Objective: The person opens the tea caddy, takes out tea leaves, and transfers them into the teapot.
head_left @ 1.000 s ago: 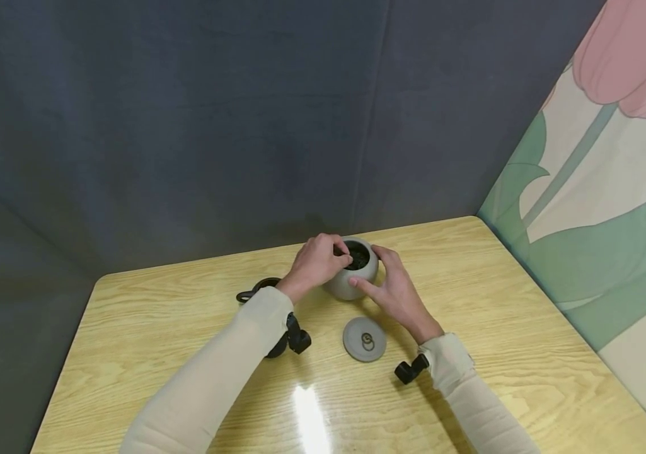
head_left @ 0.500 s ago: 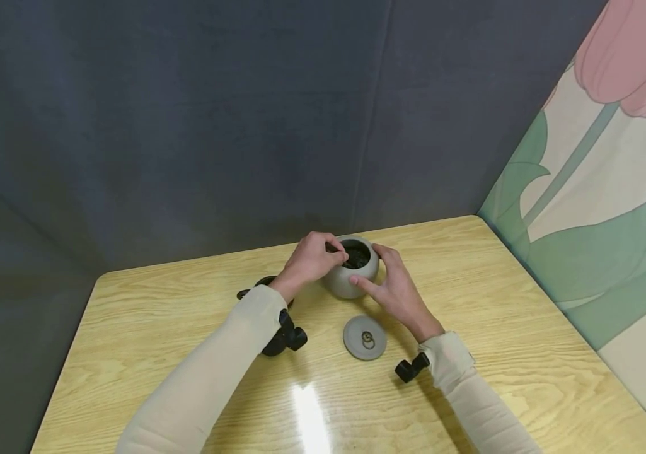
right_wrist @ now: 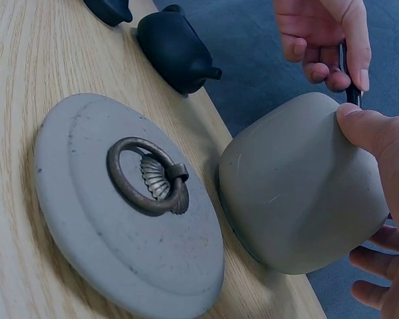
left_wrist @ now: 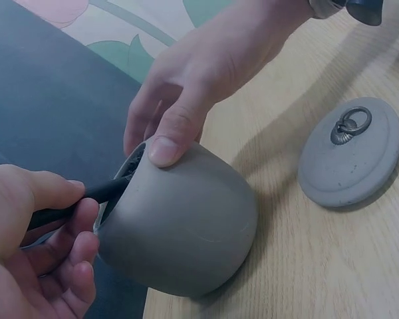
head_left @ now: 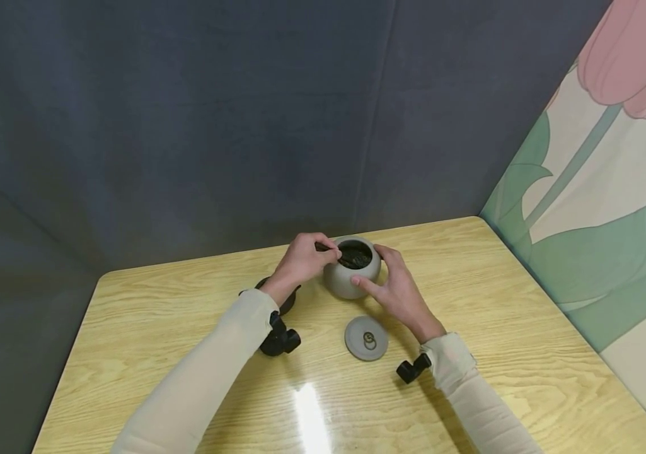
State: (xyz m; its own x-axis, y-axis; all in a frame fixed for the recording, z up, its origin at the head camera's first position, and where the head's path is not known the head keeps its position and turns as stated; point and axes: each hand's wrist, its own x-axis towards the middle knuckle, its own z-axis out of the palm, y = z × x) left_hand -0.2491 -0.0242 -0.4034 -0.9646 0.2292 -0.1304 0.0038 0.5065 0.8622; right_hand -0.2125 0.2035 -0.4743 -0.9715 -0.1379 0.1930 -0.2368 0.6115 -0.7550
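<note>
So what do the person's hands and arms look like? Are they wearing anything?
The left hand and right hand wear no gloves. The left sleeve and right sleeve are long and cream, with no pattern I can see. A small black gadget sits at the left wrist, and a similar gadget at the right.

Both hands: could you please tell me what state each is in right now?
Left hand: closed, pinching a slender black tool.
Right hand: gripping the round gray jar.

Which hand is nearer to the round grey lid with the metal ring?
Right. The right hand, holding the round grey pot, is just beyond the lid and to its right. The left hand, pinching a slim black stick, is farther, beyond and left of it.
</note>
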